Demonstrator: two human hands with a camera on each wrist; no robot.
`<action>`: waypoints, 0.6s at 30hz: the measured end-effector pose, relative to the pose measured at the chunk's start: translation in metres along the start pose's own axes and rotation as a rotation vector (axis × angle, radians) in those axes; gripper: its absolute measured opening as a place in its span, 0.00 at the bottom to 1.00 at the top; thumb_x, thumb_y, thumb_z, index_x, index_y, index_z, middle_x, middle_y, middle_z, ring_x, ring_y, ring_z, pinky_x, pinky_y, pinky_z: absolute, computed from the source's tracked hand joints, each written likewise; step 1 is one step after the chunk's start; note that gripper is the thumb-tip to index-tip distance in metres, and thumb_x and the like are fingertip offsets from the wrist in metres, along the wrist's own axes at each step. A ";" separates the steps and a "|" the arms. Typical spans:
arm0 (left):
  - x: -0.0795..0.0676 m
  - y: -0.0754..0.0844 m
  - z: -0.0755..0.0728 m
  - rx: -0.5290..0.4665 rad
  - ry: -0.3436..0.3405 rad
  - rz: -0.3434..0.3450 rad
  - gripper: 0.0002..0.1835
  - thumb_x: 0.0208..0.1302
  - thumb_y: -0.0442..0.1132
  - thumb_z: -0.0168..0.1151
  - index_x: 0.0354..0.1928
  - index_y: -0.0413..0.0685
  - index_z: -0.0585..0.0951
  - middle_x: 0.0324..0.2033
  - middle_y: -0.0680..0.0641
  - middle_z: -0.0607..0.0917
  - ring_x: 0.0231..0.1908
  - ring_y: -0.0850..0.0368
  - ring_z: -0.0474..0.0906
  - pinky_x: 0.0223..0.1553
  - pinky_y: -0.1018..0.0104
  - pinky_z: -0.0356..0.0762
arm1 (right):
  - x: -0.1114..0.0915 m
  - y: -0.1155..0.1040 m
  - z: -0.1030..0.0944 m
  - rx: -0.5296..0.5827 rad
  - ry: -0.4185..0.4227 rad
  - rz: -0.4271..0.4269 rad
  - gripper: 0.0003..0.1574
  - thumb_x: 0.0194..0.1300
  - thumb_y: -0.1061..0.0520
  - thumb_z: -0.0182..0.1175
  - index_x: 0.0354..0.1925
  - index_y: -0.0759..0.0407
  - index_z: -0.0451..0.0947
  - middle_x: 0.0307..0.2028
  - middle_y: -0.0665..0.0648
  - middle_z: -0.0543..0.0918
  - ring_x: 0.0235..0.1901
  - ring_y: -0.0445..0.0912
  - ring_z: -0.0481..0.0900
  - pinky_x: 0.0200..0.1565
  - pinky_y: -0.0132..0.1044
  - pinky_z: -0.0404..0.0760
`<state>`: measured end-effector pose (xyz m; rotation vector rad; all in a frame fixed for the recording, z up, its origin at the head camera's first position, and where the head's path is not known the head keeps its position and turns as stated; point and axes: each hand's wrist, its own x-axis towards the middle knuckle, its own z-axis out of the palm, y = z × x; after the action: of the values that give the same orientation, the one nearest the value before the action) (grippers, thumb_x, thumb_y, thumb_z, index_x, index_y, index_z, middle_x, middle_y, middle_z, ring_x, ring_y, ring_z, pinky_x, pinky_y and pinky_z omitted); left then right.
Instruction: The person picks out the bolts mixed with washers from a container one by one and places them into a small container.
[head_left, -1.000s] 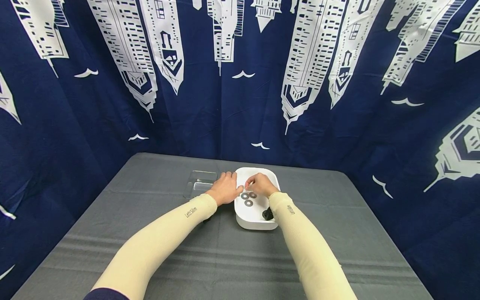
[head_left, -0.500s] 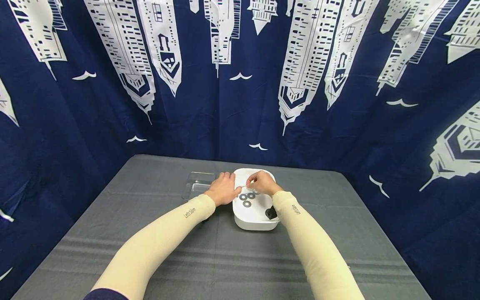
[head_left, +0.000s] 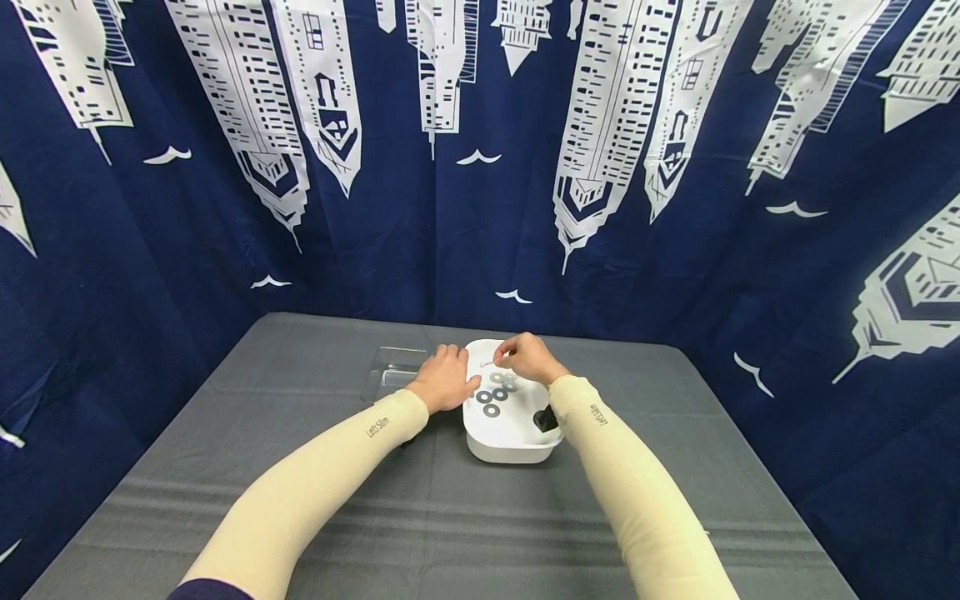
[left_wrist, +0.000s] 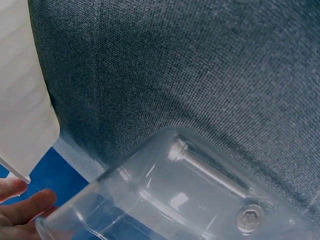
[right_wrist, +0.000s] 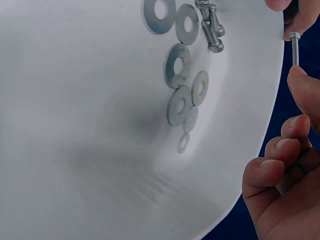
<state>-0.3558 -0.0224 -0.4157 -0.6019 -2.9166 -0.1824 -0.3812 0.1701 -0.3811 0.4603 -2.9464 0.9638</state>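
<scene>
My right hand [head_left: 525,357] hovers over the far part of a white tub [head_left: 510,454], pinching a small hex-socket bolt [right_wrist: 295,50] by its shank end. The bolt's head points left in the head view. My left hand [head_left: 446,379] rests along the tub's left rim, its fingers lying forward and its thumb reaching over the inside. Several flat washers [head_left: 491,410] of different sizes lie on the tub floor. Beside them in the right wrist view is a small cluster of bolts [right_wrist: 212,30].
Left of the tub stands a clear plastic box [head_left: 393,358]. Inside it lie a long bolt [left_wrist: 212,172] and another bolt with its socket head showing [left_wrist: 250,217]. Grey cloth [head_left: 420,517] covers the table, and a blue printed curtain [head_left: 480,233] hangs behind.
The right hand has drawn the bolt away from the left thumb, moving slightly farther back and right. More washers show below it. The left hand stays at the rim; the head view has tilted slightly.
</scene>
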 end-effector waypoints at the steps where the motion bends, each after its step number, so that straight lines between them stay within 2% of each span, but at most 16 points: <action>1: 0.000 -0.001 0.000 0.005 0.000 -0.001 0.33 0.73 0.57 0.50 0.64 0.34 0.72 0.55 0.37 0.77 0.58 0.42 0.72 0.61 0.50 0.73 | 0.000 -0.001 -0.001 0.009 0.000 -0.001 0.03 0.63 0.61 0.67 0.35 0.59 0.87 0.29 0.53 0.81 0.32 0.45 0.72 0.33 0.33 0.69; 7: 0.000 -0.004 -0.002 0.026 -0.004 0.001 0.34 0.73 0.59 0.49 0.65 0.37 0.72 0.56 0.38 0.77 0.60 0.43 0.71 0.64 0.49 0.70 | 0.002 -0.004 -0.004 0.038 0.003 -0.002 0.03 0.63 0.60 0.67 0.35 0.59 0.87 0.29 0.52 0.78 0.32 0.44 0.70 0.31 0.33 0.68; 14: 0.000 -0.010 -0.004 0.037 0.020 0.011 0.33 0.72 0.60 0.50 0.65 0.40 0.73 0.57 0.38 0.77 0.61 0.42 0.70 0.65 0.47 0.67 | 0.006 -0.006 -0.004 0.031 0.010 -0.017 0.03 0.63 0.60 0.67 0.34 0.58 0.87 0.29 0.51 0.78 0.32 0.44 0.70 0.31 0.32 0.68; 18: -0.001 -0.014 -0.005 0.076 0.018 0.003 0.34 0.72 0.61 0.49 0.66 0.42 0.73 0.58 0.39 0.76 0.63 0.42 0.68 0.65 0.45 0.66 | 0.006 -0.010 -0.003 0.038 0.004 -0.014 0.03 0.63 0.60 0.67 0.34 0.59 0.87 0.30 0.52 0.79 0.33 0.45 0.71 0.32 0.32 0.69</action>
<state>-0.3600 -0.0364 -0.4122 -0.5887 -2.8900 -0.0761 -0.3848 0.1630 -0.3723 0.4786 -2.9225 1.0190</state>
